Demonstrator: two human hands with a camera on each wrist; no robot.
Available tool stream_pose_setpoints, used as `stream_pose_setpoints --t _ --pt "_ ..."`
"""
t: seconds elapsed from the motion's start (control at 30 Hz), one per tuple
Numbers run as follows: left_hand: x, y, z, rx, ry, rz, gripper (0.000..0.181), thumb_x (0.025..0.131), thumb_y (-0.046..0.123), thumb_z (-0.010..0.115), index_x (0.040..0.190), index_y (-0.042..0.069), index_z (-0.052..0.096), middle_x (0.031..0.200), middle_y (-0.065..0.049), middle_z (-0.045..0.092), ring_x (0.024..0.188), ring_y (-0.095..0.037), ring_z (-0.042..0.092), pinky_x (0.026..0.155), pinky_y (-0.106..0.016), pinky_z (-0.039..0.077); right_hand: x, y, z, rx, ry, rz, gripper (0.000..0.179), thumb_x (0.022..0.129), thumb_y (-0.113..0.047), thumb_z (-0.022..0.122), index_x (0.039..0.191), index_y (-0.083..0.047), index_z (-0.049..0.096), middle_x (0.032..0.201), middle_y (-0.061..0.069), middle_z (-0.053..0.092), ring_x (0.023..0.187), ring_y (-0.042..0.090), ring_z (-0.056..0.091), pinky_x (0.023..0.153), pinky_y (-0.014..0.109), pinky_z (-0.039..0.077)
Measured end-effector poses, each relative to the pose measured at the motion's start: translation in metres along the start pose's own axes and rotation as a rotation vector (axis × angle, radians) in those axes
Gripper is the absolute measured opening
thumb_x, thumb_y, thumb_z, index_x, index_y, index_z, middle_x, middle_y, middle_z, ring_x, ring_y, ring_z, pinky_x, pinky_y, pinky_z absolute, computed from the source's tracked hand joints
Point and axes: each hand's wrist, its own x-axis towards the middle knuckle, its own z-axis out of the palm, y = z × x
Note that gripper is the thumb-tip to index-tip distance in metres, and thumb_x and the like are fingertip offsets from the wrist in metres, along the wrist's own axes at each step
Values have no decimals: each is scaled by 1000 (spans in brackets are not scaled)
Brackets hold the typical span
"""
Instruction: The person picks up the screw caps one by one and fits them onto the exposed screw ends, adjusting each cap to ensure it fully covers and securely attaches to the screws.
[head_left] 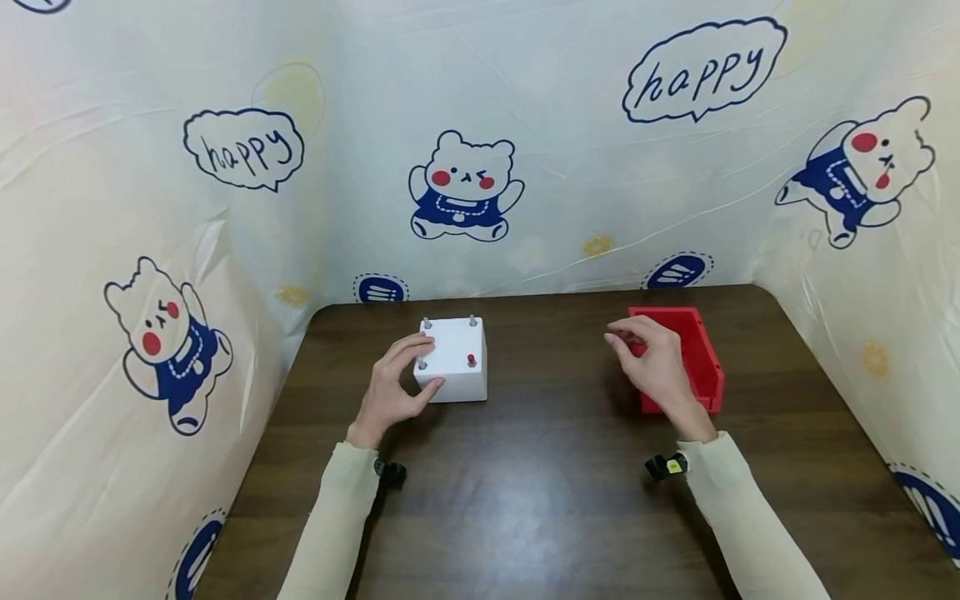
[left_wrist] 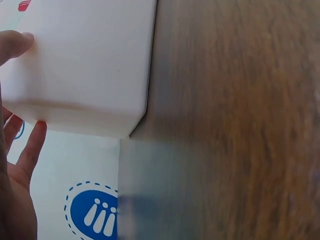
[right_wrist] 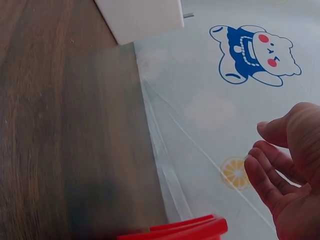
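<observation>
A white box (head_left: 452, 371) stands on the table, with small metal posts at its top corners; the near right post (head_left: 471, 360) is red on top. My left hand (head_left: 392, 385) holds the box at its left side. In the left wrist view, the thumb (left_wrist: 19, 45) presses one face and a fingertip touches the adjoining one. Above the left part of a red open bin (head_left: 701, 367), my right hand (head_left: 656, 360) hovers with loosely bent fingers. The right wrist view shows a gap between thumb (right_wrist: 274, 131) and fingers, with nothing visible in it.
The dark wooden table (head_left: 547, 467) runs back to a wall covered in printed cloth (head_left: 555, 200). Similar cloth hangs along both sides. A stretch of bare tabletop separates the box from the bin. Each wrist wears a small dark camera.
</observation>
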Motion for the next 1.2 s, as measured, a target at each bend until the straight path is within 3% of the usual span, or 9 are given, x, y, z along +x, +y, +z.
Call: stream_pose_setpoints --t 0.1,0.27,0.47,0.63,0.77,0.9,1.2 --pt "1 1 1 -3 5 -10 55 81 18 93 133 13 73 145 -7 67 140 -30 59 123 -36 43 1 1 -4 -14 -2 5 22 93 -5 81 115 -7 80 107 10 77 89 22 74 84 28 65" --pt "0 -2 4 -13 17 -23 53 83 19 92 132 14 73 144 -7 67 140 -29 58 123 -42 45 0 2 -10 -24 -4 35 23 95 -6 80 117 -5 79 111 11 77 91 19 73 86 12 58" --pt "-2 -2 5 -18 31 -34 53 81 17 93 130 14 73 143 -7 69 140 -29 59 122 -36 45 0 3 -14 -28 -17 69 23 95 -7 80 118 -7 79 114 10 77 93 20 73 86 3 51" --pt "0 -1 5 -58 56 0 56 77 12 95 129 10 74 141 -12 69 138 -35 60 122 -25 40 2 5 -16 -31 -11 59 24 95 -5 80 119 -7 79 114 10 77 93 20 73 85 1 49" --pt "0 -1 6 -78 70 27 58 75 8 95 128 7 74 139 -16 70 137 -39 60 121 -22 39 3 9 -18 -40 -8 51 22 95 -5 79 117 -7 79 112 10 77 91 11 71 85 1 49" --pt "-1 -3 6 -56 66 25 58 75 9 95 129 9 73 139 -13 70 138 -36 60 121 -24 41 3 12 -20 -51 -8 48 21 96 -4 78 116 -7 79 112 9 77 90 2 67 84 1 49" --pt "-2 -5 5 -38 43 3 55 81 17 91 132 12 72 143 -6 68 142 -28 57 123 -30 42 2 17 -26 -66 11 43 21 96 -5 78 117 -4 80 110 12 77 90 -4 65 82 1 50"
